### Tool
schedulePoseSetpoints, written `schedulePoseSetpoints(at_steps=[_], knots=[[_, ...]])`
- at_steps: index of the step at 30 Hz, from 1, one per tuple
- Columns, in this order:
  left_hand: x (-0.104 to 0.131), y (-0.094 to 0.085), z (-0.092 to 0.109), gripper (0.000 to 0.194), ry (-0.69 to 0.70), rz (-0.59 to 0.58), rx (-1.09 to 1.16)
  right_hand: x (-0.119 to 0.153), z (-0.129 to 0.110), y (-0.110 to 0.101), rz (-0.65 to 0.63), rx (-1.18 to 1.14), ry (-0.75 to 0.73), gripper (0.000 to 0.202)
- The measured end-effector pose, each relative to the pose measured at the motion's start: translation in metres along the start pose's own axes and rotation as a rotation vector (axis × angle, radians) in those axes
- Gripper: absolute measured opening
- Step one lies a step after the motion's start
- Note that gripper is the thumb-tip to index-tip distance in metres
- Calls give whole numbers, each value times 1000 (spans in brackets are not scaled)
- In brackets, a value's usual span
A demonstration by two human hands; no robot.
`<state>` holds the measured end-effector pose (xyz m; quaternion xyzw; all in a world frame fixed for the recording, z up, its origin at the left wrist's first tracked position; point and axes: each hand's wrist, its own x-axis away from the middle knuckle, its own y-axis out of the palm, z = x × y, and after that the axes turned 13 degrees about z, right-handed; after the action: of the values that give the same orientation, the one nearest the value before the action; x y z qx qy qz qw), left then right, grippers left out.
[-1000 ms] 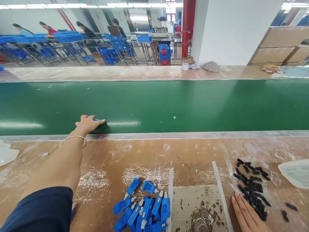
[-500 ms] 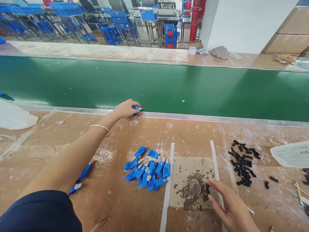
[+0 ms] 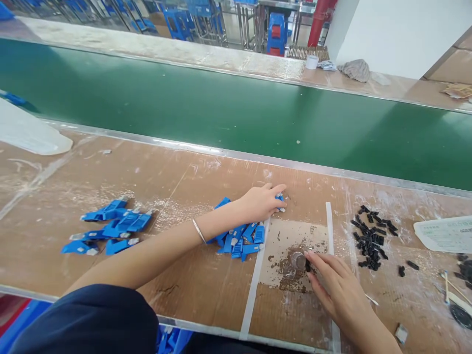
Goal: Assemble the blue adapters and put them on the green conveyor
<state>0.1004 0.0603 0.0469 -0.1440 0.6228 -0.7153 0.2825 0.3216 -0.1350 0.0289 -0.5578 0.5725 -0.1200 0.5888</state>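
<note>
My left hand [image 3: 262, 200] reaches across the middle of the table, its fingers closed on a blue part [image 3: 280, 202] with a pale end. Beneath and beside that forearm lies a pile of blue parts [image 3: 238, 242], partly hidden. My right hand [image 3: 334, 280] pinches a small black piece [image 3: 308, 265] between thumb and forefinger. The piece is beside a small clear round container [image 3: 298, 260], which stands on a stained beige sheet [image 3: 276, 231] between two white tape strips. Small black pieces [image 3: 370, 241] form a heap right of the sheet.
A green conveyor belt [image 3: 221, 108] runs behind the table. More blue parts [image 3: 121, 221] lie at the left. Plastic sheets [image 3: 29, 128] rest on both sides, and cotton swabs [image 3: 446, 287] lie at the right. Past the belt stand blue stools [image 3: 276, 32] and a red pipe.
My left hand has moved from the belt's edge rightward and nearer, above the sheet's top left. My right hand stays beside the clear container. The view has tilted down, revealing more blue parts at left.
</note>
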Motion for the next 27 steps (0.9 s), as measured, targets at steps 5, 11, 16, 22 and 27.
schedulePoseSetpoints(at_steps=[5,11,16,22,27], knots=[[15,8,-1,25,56,92,-12,-4,-5,-2,-6,70,-68,36],[31,10,7,20,50,388,69,0,1,-7,-57,140,-66,36],[45,-5,29,20,-88,455,436,9,0,-21,63,-155,352,34],[81,-24,87,21,-816,310,1613,26,-10,-21,221,-784,755,34],[100,-15,136,27,-1176,216,2147,16,-19,-15,238,-948,705,24]])
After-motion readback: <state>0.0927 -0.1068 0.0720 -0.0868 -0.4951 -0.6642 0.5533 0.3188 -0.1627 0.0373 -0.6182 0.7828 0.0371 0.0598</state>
